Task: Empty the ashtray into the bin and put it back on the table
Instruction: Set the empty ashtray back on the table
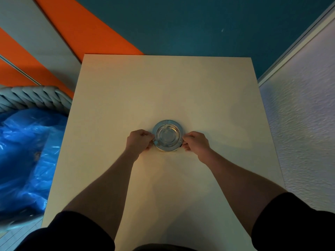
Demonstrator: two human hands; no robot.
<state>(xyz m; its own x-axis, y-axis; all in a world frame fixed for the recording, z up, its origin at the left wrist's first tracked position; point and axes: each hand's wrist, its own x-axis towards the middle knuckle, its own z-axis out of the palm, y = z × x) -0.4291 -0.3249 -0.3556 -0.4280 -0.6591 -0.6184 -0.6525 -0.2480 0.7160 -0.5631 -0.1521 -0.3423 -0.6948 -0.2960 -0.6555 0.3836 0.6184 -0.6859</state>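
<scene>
A round silver metal ashtray (167,135) rests on the pale square table (163,91), near its middle. Its bowl looks shiny, and I see nothing lying in it. My left hand (139,140) pinches the ashtray's left rim with curled fingers. My right hand (195,142) grips the right rim the same way. The bin (25,142) stands on the floor just left of the table; it is a grey woven basket lined with a blue plastic bag.
A white textured wall (304,124) runs close along the table's right side. Beyond the table's far edge the floor (181,24) is teal, with orange and grey stripes at the left.
</scene>
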